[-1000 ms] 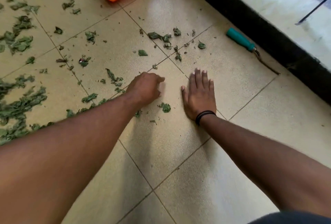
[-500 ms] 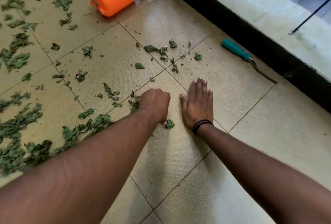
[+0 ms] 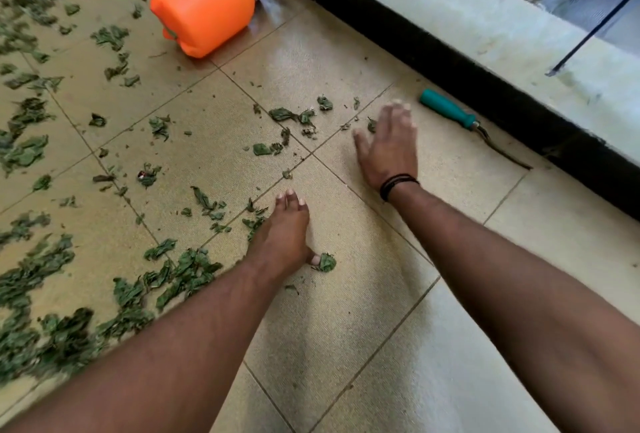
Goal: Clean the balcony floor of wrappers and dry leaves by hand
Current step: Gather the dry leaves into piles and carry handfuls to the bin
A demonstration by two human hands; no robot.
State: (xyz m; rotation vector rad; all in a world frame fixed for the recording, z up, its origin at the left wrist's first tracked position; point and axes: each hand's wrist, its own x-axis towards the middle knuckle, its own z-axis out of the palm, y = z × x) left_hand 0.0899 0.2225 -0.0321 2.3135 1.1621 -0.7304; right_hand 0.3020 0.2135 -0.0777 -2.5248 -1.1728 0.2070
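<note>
Dry green leaves lie scattered over the beige tiled floor (image 3: pixel 363 346), thickest in a pile at the lower left (image 3: pixel 52 328). My left hand (image 3: pixel 282 235) lies flat on the tiles with fingers straight, its thumb touching a single crumpled leaf (image 3: pixel 326 262). My right hand (image 3: pixel 388 145), blurred by motion, is open with fingers spread beside a small cluster of leaf bits (image 3: pixel 294 120). One leaf (image 3: pixel 371 124) shows at its fingers. A small red-marked scrap (image 3: pixel 147 174) lies among the leaves on the left.
An orange sprayer jug (image 3: pixel 204 6) lies on its side at the back. A teal-handled garden tool (image 3: pixel 450 110) lies along the black base of the balcony wall (image 3: pixel 485 93), which runs diagonally on the right.
My left hand has opened from a fist and lies flat. My right hand has lifted off the tile and moved forward toward the far leaf cluster. The view has tilted up.
</note>
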